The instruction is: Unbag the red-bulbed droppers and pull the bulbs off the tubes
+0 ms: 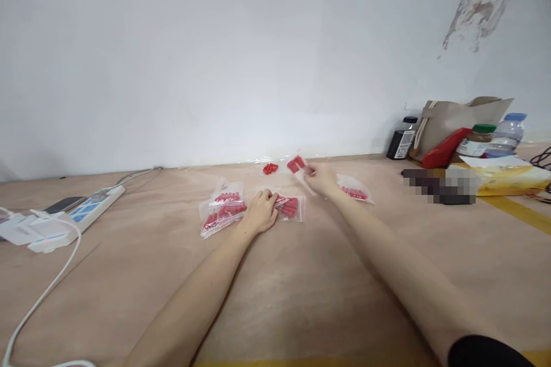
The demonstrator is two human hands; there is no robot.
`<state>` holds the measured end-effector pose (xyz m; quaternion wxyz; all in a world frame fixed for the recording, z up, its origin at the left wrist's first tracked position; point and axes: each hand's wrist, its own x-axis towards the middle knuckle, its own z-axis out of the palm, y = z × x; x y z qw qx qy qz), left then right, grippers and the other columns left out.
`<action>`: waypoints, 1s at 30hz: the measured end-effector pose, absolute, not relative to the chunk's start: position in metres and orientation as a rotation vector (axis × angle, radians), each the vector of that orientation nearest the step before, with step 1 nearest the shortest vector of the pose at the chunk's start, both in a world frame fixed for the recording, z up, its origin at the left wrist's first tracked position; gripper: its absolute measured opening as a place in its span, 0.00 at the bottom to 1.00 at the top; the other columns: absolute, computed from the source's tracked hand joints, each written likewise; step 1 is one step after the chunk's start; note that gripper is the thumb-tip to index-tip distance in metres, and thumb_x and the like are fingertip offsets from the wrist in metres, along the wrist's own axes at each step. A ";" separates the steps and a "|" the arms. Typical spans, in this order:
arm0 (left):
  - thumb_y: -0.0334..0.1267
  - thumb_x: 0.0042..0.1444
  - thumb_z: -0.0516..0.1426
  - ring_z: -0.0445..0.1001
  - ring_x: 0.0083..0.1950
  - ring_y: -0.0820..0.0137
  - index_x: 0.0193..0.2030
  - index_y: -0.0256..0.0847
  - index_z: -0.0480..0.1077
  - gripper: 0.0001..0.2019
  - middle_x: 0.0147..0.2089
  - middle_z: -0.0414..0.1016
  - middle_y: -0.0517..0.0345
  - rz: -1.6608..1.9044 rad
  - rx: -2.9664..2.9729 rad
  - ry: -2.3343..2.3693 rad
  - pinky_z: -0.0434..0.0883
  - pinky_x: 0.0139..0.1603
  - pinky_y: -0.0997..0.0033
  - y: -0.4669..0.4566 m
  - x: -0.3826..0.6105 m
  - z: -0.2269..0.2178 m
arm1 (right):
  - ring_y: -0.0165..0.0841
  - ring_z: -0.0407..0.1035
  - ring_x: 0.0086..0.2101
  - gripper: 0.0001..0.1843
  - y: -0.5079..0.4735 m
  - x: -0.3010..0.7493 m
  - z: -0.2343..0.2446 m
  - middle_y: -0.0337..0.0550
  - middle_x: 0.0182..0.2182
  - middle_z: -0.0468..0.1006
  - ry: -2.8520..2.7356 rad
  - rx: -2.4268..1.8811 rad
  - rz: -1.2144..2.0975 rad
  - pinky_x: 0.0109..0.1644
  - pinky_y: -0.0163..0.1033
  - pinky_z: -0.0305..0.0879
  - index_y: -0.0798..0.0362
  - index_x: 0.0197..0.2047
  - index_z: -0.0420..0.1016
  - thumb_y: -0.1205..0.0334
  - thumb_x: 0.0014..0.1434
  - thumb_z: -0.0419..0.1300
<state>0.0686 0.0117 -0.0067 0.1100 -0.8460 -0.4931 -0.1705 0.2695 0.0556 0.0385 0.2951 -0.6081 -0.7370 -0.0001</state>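
Observation:
My right hand point(322, 179) is closed on the edge of a small clear plastic bag point(296, 164) with red pieces in it, held up off the table and slightly blurred. In front of me, my left hand point(260, 212) has its fingers curled on another clear bag of red pieces point(289, 207), which lies flat. Left of that hand, a bag of red pieces point(228, 197) overlaps a larger one point(221, 217). A further bag point(355, 192) lies partly behind my right wrist. Toward the wall rests a bag with smaller red pieces point(271, 168).
At left are a white power strip point(95, 206), a phone point(64, 205) and a white cable point(64, 269). A dark bottle point(402, 139), a grey bag point(443, 120), a green-capped jar point(477, 140) and a blue-capped bottle point(508, 135) stand at right. The wall point(241, 57) bounds the table behind.

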 end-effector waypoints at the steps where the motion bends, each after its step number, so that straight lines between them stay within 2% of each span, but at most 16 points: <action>1: 0.33 0.53 0.48 0.61 0.46 0.62 0.49 0.40 0.63 0.16 0.43 0.62 0.51 -0.514 -2.495 -1.456 0.61 0.50 0.62 0.013 0.068 -0.007 | 0.32 0.70 0.36 0.14 0.057 0.288 0.038 0.44 0.36 0.76 -1.938 -1.585 0.001 0.37 0.33 0.63 0.56 0.41 0.71 0.65 0.55 0.49; 5: 0.31 0.49 0.50 0.60 0.46 0.63 0.50 0.40 0.63 0.18 0.41 0.60 0.52 -0.590 -2.517 -1.522 0.61 0.50 0.61 0.019 0.069 -0.012 | 0.32 0.70 0.37 0.13 0.067 0.365 0.017 0.42 0.36 0.76 -1.785 -1.269 0.184 0.41 0.35 0.64 0.55 0.39 0.71 0.60 0.53 0.52; 7: 0.28 0.47 0.51 0.61 0.46 0.64 0.51 0.39 0.62 0.22 0.41 0.59 0.52 -0.642 -2.524 -1.560 0.62 0.50 0.62 0.021 0.069 -0.015 | 0.34 0.69 0.42 0.10 0.068 0.395 0.002 0.44 0.38 0.76 -1.780 -1.270 0.261 0.45 0.38 0.63 0.55 0.35 0.72 0.63 0.51 0.53; 10: 0.27 0.47 0.50 0.61 0.46 0.64 0.50 0.39 0.63 0.20 0.43 0.57 0.51 -0.735 -2.527 -1.603 0.62 0.51 0.61 0.022 0.069 -0.020 | 0.38 0.65 0.49 0.06 0.062 0.426 -0.014 0.50 0.41 0.76 -1.833 -1.322 0.318 0.50 0.42 0.60 0.55 0.30 0.72 0.69 0.45 0.55; 14: 0.26 0.49 0.49 0.63 0.48 0.66 0.47 0.40 0.62 0.17 0.47 0.56 0.51 -0.845 -2.541 -1.649 0.61 0.53 0.61 0.021 0.067 -0.022 | 0.40 0.61 0.52 0.16 0.052 0.457 -0.010 0.49 0.45 0.74 -2.013 -1.451 0.377 0.54 0.45 0.55 0.53 0.31 0.75 0.77 0.39 0.54; 18: 0.24 0.48 0.49 0.65 0.47 0.67 0.49 0.40 0.59 0.19 0.48 0.59 0.51 -0.922 -2.587 -1.668 0.63 0.51 0.64 0.018 0.072 -0.021 | 0.39 0.64 0.49 0.22 0.050 0.459 0.008 0.48 0.46 0.73 -2.004 -1.628 0.185 0.54 0.44 0.55 0.55 0.35 0.76 0.80 0.39 0.49; 21: 0.28 0.47 0.51 0.67 0.43 0.67 0.51 0.38 0.55 0.22 0.45 0.64 0.51 -0.964 -2.638 -1.662 0.67 0.46 0.64 0.015 0.078 -0.020 | 0.35 0.67 0.44 0.20 0.038 0.413 0.018 0.47 0.43 0.74 -1.868 -1.575 0.047 0.49 0.40 0.60 0.55 0.42 0.73 0.75 0.47 0.49; 24: 0.30 0.46 0.53 0.69 0.38 0.68 0.48 0.39 0.58 0.19 0.40 0.68 0.55 -0.998 -2.693 -1.627 0.69 0.41 0.66 0.012 0.083 -0.020 | 0.33 0.68 0.42 0.15 0.017 0.344 0.015 0.44 0.42 0.74 -2.110 -1.252 0.183 0.46 0.37 0.62 0.52 0.42 0.72 0.63 0.52 0.53; 26: 0.28 0.47 0.51 0.69 0.39 0.69 0.44 0.39 0.60 0.16 0.41 0.68 0.56 -1.052 -2.684 -1.608 0.68 0.42 0.67 0.012 0.083 -0.020 | 0.34 0.66 0.45 0.21 0.009 0.305 0.008 0.44 0.46 0.72 -2.307 -1.117 0.276 0.49 0.38 0.60 0.51 0.46 0.70 0.57 0.47 0.59; 30: 0.24 0.49 0.46 0.67 0.48 0.68 0.47 0.38 0.60 0.18 0.47 0.68 0.52 -1.161 -2.594 -1.612 0.65 0.51 0.64 0.014 0.074 -0.019 | 0.42 0.63 0.48 0.41 0.023 0.273 -0.001 0.54 0.50 0.68 -2.113 -1.556 0.371 0.48 0.43 0.60 0.58 0.52 0.64 0.46 0.36 0.64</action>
